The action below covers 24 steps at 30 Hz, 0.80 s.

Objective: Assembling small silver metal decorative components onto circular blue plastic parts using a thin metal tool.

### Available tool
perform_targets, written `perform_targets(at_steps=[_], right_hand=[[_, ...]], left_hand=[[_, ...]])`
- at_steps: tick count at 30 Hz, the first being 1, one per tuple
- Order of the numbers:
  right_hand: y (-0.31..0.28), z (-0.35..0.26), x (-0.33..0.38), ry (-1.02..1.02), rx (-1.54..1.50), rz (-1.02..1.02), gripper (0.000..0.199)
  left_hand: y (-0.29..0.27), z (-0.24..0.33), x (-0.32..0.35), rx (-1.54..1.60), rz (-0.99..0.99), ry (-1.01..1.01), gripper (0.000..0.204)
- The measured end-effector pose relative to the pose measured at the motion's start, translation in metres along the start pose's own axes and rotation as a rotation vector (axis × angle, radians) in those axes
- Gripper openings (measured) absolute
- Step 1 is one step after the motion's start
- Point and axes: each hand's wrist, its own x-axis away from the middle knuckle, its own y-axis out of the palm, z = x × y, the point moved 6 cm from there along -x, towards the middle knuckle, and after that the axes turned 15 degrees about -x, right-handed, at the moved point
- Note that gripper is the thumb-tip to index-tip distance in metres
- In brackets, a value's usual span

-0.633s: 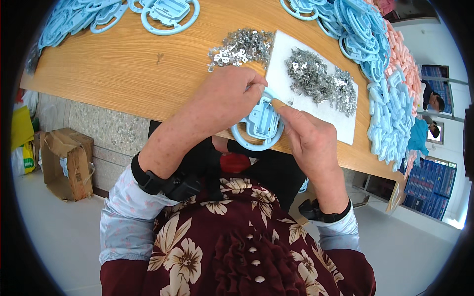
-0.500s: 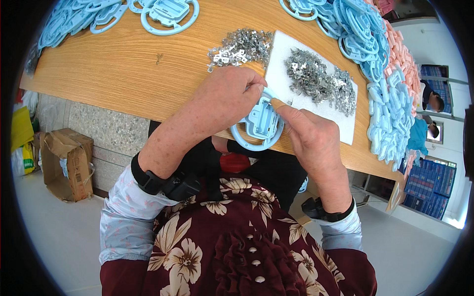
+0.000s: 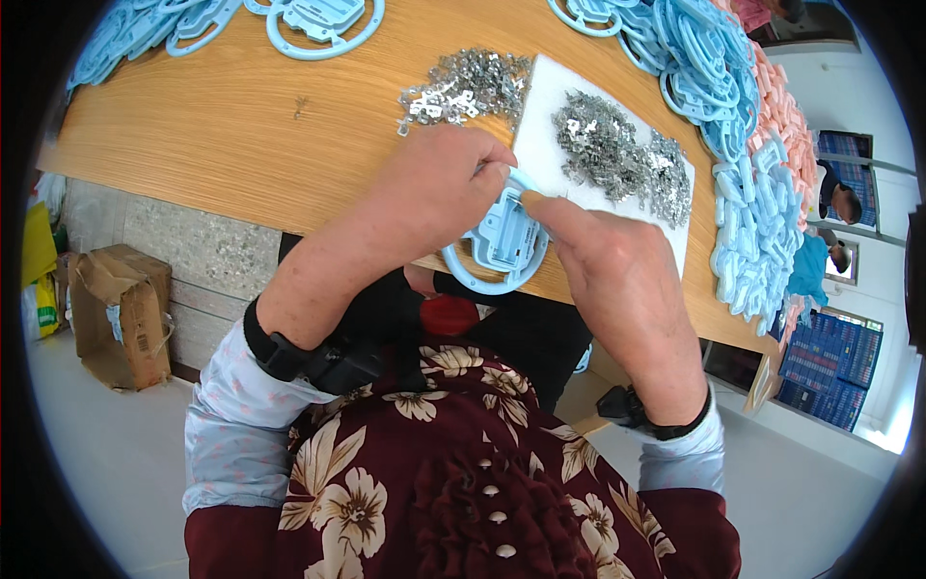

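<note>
A light blue ring-shaped plastic casing (image 3: 503, 248), with a hollow battery-box-like compartment in its middle, is tilted at the table's near edge. My left hand (image 3: 442, 181) is closed, its thumb and forefinger pinched on the casing's far rim; its other fingers are curled out of sight. My right hand (image 3: 617, 265) is closed, the fingertips pressed at the compartment's far right corner. Whatever small piece lies under those fingertips is hidden. Just beyond my hands are a loose heap of small metal clips (image 3: 473, 85) and a white foam sheet (image 3: 536, 125) bearing more metal clips (image 3: 603, 145).
Blue casings (image 3: 690, 68) are piled at the far right, with others (image 3: 328, 21) at the far left. Small blue parts (image 3: 757, 227) and pink parts (image 3: 779, 121) cover the table's right side. A cardboard box (image 3: 125, 314) stands on the floor at left. People (image 3: 837, 193) are in the right background.
My right hand has turned, its back rolling further over and its fingertips bearing down at the compartment's corner. My left hand keeps its pinch on the rim. The whole view has shifted slightly.
</note>
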Motion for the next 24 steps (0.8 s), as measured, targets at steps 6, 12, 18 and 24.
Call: perform_targets(at_steps=[6,12,18,24], right_hand=[[-0.007,-0.020,-0.023,-0.049,0.180,-0.218,0.021],[-0.029,0.001,-0.018,-0.061,0.009,-0.052,0.020],[0.017,0.069,0.029,0.321,-1.082,0.344,0.030],[0.029,0.064,0.045,0.434,-1.622,0.236,0.023]], left_hand=[[0.002,0.000,-0.003,-0.049,-0.001,0.033,0.028],[-0.004,-0.001,0.000,0.136,-0.089,-0.032,0.027],[-0.003,0.023,0.007,0.470,-0.154,-0.054,0.027],[0.002,0.046,0.025,0.535,-0.282,-0.013,0.032]])
